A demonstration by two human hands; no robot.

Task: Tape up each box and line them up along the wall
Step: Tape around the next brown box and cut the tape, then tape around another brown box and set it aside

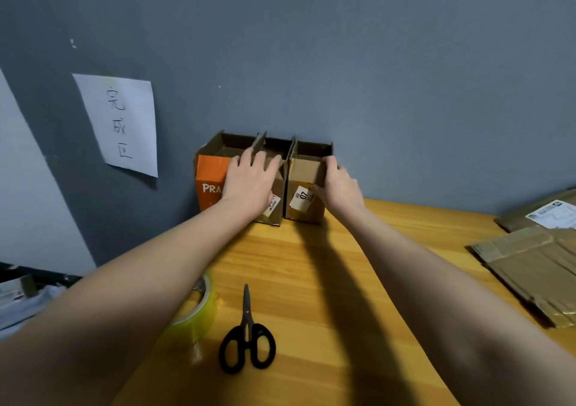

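Three small cardboard boxes stand side by side against the grey wall [343,62], their top flaps up. The orange-fronted box [210,176] is on the left, a brown box [278,187] in the middle, and a brown box with a "07" label [304,171] on the right. My left hand [249,184] lies flat with straight fingers across the fronts of the orange and middle boxes. My right hand [338,184] grips the right front corner of the "07" box, fingers curled over its top edge.
On the wooden table [311,265] lie black scissors [247,340] and a roll of clear tape [196,315], partly under my left forearm. Flattened cardboard boxes [530,259] lie at the right. A paper sign [120,122] hangs on the wall at left.
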